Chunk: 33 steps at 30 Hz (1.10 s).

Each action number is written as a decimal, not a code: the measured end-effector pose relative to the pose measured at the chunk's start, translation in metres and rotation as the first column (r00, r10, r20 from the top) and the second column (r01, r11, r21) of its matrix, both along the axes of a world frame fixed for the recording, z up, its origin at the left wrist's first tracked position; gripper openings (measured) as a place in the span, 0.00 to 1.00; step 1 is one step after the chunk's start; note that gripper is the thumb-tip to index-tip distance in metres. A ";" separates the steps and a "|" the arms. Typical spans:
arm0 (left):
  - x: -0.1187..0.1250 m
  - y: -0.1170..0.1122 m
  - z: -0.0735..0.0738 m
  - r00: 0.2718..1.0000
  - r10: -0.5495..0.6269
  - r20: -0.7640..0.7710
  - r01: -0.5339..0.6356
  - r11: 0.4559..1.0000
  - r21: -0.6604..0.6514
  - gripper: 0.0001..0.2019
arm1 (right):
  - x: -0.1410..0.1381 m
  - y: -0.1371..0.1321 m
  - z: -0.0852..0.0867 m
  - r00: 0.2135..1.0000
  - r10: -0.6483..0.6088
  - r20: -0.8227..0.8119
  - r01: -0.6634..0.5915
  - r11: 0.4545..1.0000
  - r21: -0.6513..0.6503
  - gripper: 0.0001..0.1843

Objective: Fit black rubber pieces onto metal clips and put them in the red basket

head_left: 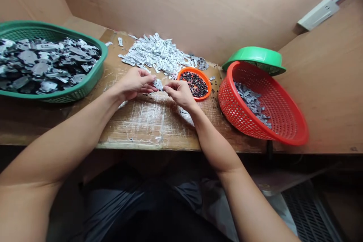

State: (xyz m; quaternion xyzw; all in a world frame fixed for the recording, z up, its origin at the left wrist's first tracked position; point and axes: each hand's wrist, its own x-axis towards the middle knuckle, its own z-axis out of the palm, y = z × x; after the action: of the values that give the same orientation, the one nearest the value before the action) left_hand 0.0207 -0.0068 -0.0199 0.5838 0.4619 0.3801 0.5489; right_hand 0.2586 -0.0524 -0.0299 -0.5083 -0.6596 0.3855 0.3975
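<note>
My left hand [136, 84] pinches a small flat silver metal plate [158, 84] between thumb and fingers, above the front half of the table. At the plate's right end is my right hand [180, 92], its thumb and forefinger pressed together; whatever they hold is too small to make out. Just behind my right hand sits an orange dish [209, 87] filled with small dark, shiny parts [195, 83]. A heap of similar silver plates [155, 53] lies beyond both hands, against the back wall.
On the left stands a green basket [98, 70] full of silver and black metal parts. A red basket [295, 128] holding grey metal pieces tilts at the right, with a bright green basket [255, 58] behind it. A white socket strip [319, 13] is on the right wall.
</note>
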 end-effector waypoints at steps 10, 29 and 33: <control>0.002 0.006 -0.013 0.998 -0.058 0.013 0.056 0.993 0.101 0.25 | 0.006 0.002 0.001 0.986 0.111 -0.122 -0.134 0.971 -0.200 0.23; -0.009 -0.001 0.024 0.990 0.142 -0.027 -0.143 0.952 -0.272 0.15 | 0.106 0.043 0.002 0.674 -0.227 0.703 0.177 0.973 0.144 0.12; 0.000 -0.009 0.029 0.990 0.139 -0.039 -0.144 0.954 -0.263 0.17 | 0.115 0.044 0.003 0.751 -0.268 0.603 0.183 0.963 0.200 0.11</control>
State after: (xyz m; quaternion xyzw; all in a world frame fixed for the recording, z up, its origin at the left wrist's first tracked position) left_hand 0.0205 -0.0160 0.0094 0.4744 0.5548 0.3471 0.5887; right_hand 0.3738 -0.0084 -0.0272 -0.6565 -0.7108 0.1011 0.2315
